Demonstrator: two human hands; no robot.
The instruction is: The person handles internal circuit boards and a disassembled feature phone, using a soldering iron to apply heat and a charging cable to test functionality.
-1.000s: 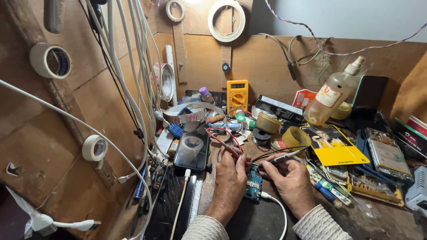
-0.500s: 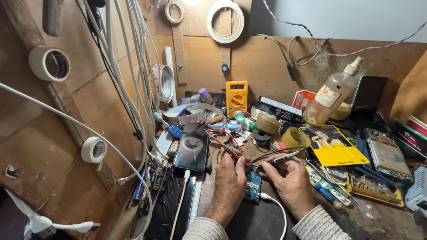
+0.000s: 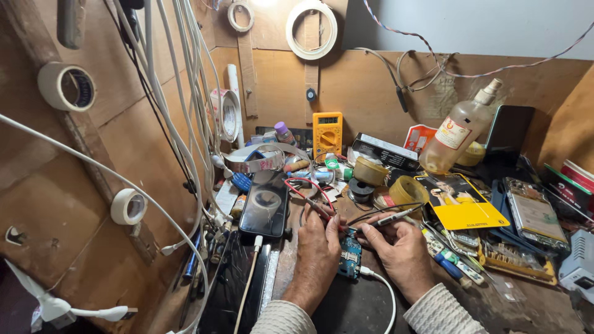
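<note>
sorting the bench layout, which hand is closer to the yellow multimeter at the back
Left. The left hand lies almost straight below the yellow multimeter, holding red probe leads. The right hand sits farther to the right, holding a pen-like tool by the blue circuit board.

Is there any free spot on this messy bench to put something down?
Hardly. One bare dark patch lies at the near edge of the bench, between the left hand and right hand, crossed by a white cable. Behind the circuit board and beside the yellow card it is crowded.

Matt plywood walls (image 3: 371,86), glossy glass phone (image 3: 265,211).
</note>
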